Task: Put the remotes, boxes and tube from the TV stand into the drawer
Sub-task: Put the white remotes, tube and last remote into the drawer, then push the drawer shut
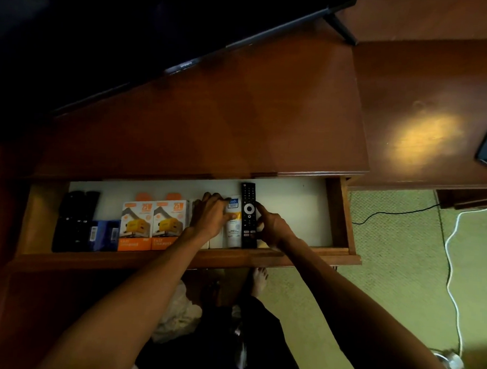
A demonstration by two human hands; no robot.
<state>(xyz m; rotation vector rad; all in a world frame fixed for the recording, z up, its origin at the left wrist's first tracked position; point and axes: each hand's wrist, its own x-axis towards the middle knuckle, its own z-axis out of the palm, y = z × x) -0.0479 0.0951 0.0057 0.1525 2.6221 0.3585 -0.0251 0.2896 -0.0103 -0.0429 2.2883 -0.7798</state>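
Both forearms reach down so my left hand (209,213) steadies the white tube (232,223), fingers curled on it, while my right hand (271,225), fingers together, nudges the black remote (248,212) snug in the open wooden drawer (339,214).

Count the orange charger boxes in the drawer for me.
2. Left orange box and right orange box stand side by side in the drawer, left of the left hand. That hand may hide another.
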